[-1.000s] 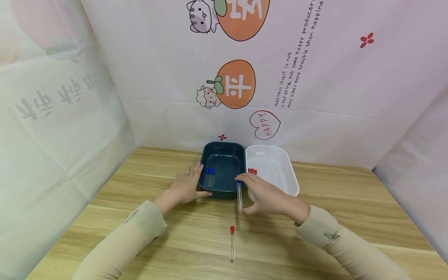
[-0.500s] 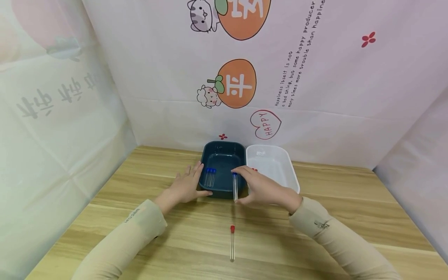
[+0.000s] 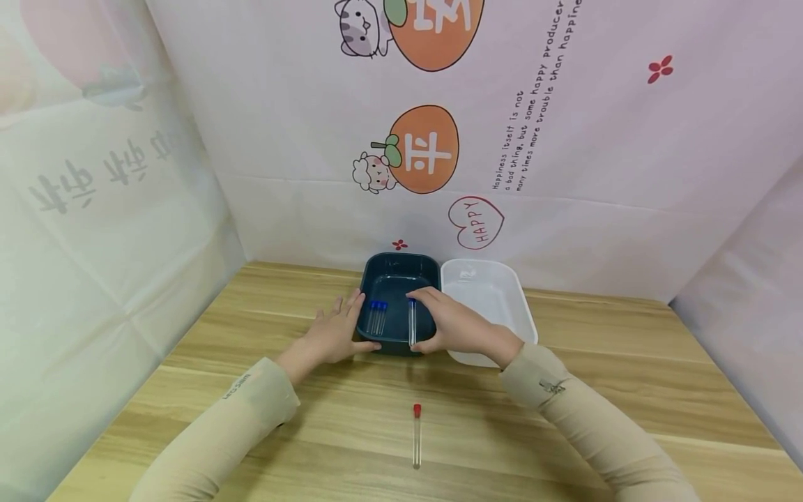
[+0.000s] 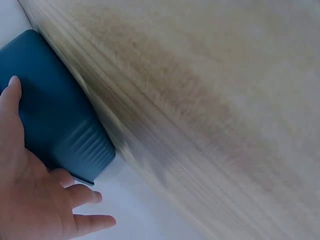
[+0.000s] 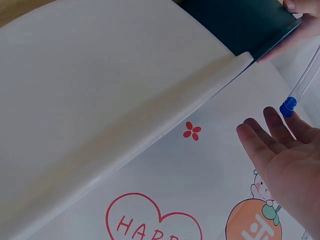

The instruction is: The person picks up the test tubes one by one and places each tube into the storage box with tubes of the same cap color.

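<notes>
My right hand (image 3: 463,328) pinches a blue-capped test tube (image 3: 412,324) between thumb and a fingertip at its cap, above the front right part of a dark teal tray (image 3: 401,268). In the right wrist view the tube's blue cap (image 5: 288,106) touches a fingertip, while the other fingers are spread. My left hand (image 3: 332,335) rests on the teal tray's front left corner, fingers along the side and thumb on the front wall. Several blue-capped test tubes (image 3: 378,318) lie side by side inside this tray. A red-capped test tube (image 3: 417,438) lies on the table nearer me.
A white tray (image 3: 495,293) stands against the teal tray's right side, partly hidden by my right hand. The wooden table (image 3: 301,432) meets a printed cloth backdrop (image 3: 301,125) behind the trays. Cloth also hangs at both sides.
My right hand has carried the blue-capped test tube left and away from me, from the gap before the trays to over the teal tray. My left hand has stayed in place.
</notes>
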Demonstrator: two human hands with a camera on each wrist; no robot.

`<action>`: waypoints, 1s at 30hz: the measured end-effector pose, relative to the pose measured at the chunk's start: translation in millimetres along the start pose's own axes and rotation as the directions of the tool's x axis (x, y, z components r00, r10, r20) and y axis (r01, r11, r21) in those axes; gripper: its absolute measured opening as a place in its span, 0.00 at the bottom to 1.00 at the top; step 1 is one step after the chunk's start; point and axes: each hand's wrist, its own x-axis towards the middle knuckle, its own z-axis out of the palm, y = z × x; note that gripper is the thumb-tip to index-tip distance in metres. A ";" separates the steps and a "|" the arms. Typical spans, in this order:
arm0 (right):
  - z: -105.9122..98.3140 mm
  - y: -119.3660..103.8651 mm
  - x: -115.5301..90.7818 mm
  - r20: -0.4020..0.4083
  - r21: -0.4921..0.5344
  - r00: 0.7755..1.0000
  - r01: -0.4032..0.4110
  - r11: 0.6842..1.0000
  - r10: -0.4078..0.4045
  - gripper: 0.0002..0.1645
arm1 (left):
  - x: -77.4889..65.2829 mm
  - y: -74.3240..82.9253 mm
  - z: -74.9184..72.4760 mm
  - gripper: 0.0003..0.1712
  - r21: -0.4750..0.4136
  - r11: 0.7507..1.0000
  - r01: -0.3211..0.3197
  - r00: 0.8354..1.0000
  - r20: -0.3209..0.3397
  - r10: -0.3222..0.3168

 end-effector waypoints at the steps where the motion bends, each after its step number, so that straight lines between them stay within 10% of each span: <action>1: 0.5 0.4 1.1 0.002 -0.003 1.000 -0.002 1.000 0.002 0.56 | 0.1 0.0 0.3 0.66 0.000 1.000 0.001 1.000 0.001 -0.001; 30: 3.5 10.2 31.4 0.011 -0.077 0.999 -0.052 0.996 0.053 0.56 | -1.3 0.8 -1.0 0.65 -0.018 1.000 0.001 1.000 -0.017 -0.001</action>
